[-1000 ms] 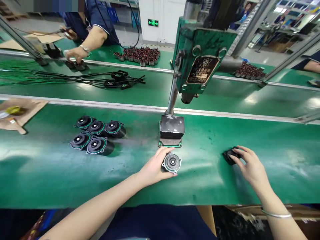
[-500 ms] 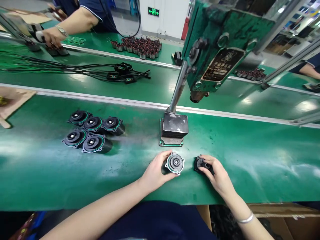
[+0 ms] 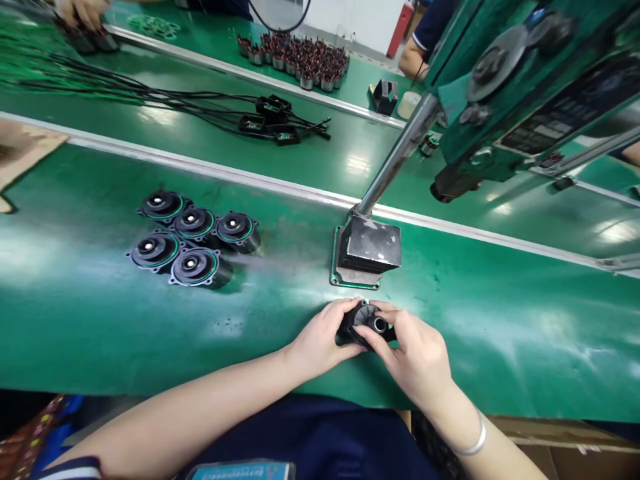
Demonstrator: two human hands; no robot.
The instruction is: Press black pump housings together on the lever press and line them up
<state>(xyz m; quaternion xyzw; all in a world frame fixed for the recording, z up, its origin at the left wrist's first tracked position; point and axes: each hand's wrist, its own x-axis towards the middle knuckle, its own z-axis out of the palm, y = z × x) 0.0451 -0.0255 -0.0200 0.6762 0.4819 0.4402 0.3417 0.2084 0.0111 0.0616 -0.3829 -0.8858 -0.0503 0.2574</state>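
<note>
My left hand [image 3: 320, 340] is wrapped round the side of a black pump body [image 3: 344, 332], most of which is hidden by the fingers and the part over it. Over its face lies a black pump cover [image 3: 365, 313] with a round pipe stub pointing up. Thumb and fingers of my right hand [image 3: 420, 350] grip this cover from the right. Cover and body appear to meet, but whether they sit flush is hidden. To the left stand several like pump bodies [image 3: 195, 267], open faces up, with green sealing rings round their faces.
A black metal block [image 3: 373, 243] stands just beyond my hands. Above and to the right looms a green press head [image 3: 500, 100] beside a steel post [image 3: 400, 153]. Black cables [image 3: 200, 103] and several small motors [image 3: 310, 60] lie farther back. A co-worker's hand [image 3: 83, 12] is at upper left.
My right hand has moved left with the pump cover, bringing it over the pump body in my left hand. The view has shifted, and the press head appears larger at right.
</note>
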